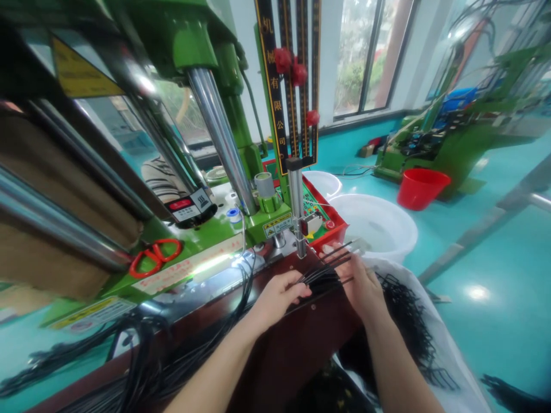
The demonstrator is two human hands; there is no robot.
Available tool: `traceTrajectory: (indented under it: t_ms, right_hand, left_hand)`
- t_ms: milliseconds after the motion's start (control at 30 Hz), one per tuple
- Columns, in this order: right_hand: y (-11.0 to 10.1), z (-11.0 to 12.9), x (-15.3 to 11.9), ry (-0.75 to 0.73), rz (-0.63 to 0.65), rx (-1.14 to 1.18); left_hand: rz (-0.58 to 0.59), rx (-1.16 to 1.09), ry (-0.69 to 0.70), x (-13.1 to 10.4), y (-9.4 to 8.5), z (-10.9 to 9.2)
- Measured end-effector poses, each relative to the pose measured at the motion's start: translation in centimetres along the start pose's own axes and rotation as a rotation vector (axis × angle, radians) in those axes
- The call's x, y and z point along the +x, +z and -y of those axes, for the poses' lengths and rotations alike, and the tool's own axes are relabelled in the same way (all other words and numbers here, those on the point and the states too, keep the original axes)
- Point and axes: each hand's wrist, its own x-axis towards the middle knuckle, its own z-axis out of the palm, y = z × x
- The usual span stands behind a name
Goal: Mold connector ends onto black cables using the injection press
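Note:
Thin black cables (pixel 319 274) stretch between my two hands above the dark red-brown table (pixel 297 350). My left hand (pixel 286 291) is closed round them at their left part, thumb pressed to the fingers. At their right ends, my right hand (pixel 355 278) has its fingers partly spread behind the cables and its thumb over them. More long black cables (pixel 193 350) lie along the table to the left. Just right of my right forearm, a white-lined container (pixel 447 327) holds many short black bent pieces (pixel 407 315).
A green press machine (pixel 206 235) with steel columns stands ahead on the left, red-handled scissors (pixel 157 257) on its edge. Beyond my hands are a red control box (pixel 338 221) and a white tub (pixel 387 226). A red bucket (pixel 420 188) stands farther right. Someone's striped sleeve (pixel 161 178) shows behind the machine.

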Motion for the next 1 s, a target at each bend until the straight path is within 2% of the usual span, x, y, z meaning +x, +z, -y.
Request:
traceTrajectory:
  t_ms: [133,233,300,400,500,567,633,700,767,833,900,1000]
  right_hand:
    - [-0.5,1.4,0.2,-0.058,-0.075,-0.079]
    - [-1.0,2.1,-0.1,-0.037,0.034,-0.057]
    - [-1.1,2.1,-0.5,0.044,0.152,-0.031]
    - [-1.4,2.0,-1.7,0.201,0.231,-0.093]
    - [-2.6,2.1,-3.1,0.33,0.318,-0.187]
    - [-3.7,2.2,-4.1,0.366,0.404,-0.233]
    - [-4.7,2.3,-5.0,0.385,0.432,-0.277]
    - [-5.5,2.0,-5.9,0.419,0.402,-0.277]
    - [-6.0,1.5,-6.5,0.457,0.357,-0.23]
    - [-6.1,1.0,-6.9,0.48,0.314,-0.178]
    - [-6.0,0.6,-6.9,0.483,0.282,-0.151]
    - [-5.8,0.3,-6.5,0.469,0.242,-0.137]
  left_hand:
    - [0.127,-0.228,-0.099,-0.4,0.4,0.1]
    - [0.163,-0.3,-0.148,-0.4,0.5,0.1]
    - [0.182,-0.26,-0.138,-0.5,0.7,0.0]
    - [0.283,-0.089,-0.123,-1.5,1.2,-0.5]
    - [0.359,0.154,0.006,-2.9,2.1,-1.3]
    - [0.313,0.366,0.177,-3.4,2.4,-1.6]
    - [0.159,0.597,0.284,-3.1,2.2,-1.1]
    - [-0.052,0.822,0.286,-2.1,1.7,0.2]
    - [-0.206,1.007,0.242,-0.6,1.1,1.7]
    - [-0.245,1.135,0.218,0.7,0.7,3.1]
    - [-0.217,1.215,0.226,1.6,0.7,3.8]
    - [-0.156,1.303,0.267,2.1,0.8,3.9]
